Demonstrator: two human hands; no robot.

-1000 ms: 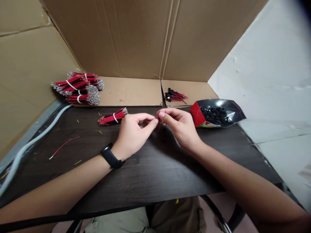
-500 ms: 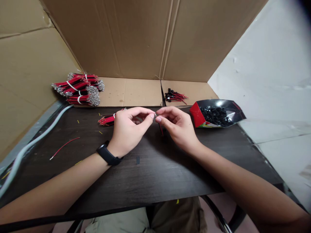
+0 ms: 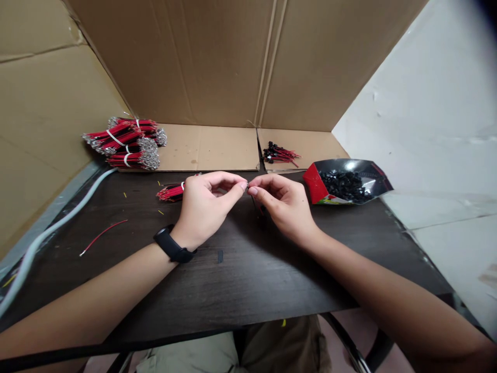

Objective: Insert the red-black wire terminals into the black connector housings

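My left hand [image 3: 209, 207] pinches thumb and forefinger together on a tiny piece, mostly hidden by the fingertips. Touching or almost touching it, the fingertips of my right hand [image 3: 285, 204] are closed on a thin wire [image 3: 259, 207], whose dark and red length hangs below them. A small shiny tip shows between the two pinches. Behind my left hand lies a bundle of red wires [image 3: 170, 192], partly covered by the hand. To the right of my right hand stands an open box [image 3: 316, 184] of small black plastic pieces [image 3: 345, 185].
Banded bundles of red and black wires [image 3: 124, 142] are stacked at the back left. Several wires with black ends [image 3: 279, 154] lie on the cardboard. One loose red wire [image 3: 101, 234] rests on the dark table [image 3: 248, 290]. A cardboard wall [image 3: 213, 62] closes off the back.
My fingertips have shifted very slightly, with the two pinches closer together and less of the shiny tip showing. Less of the hanging red wire is visible. Nothing else has visibly moved.
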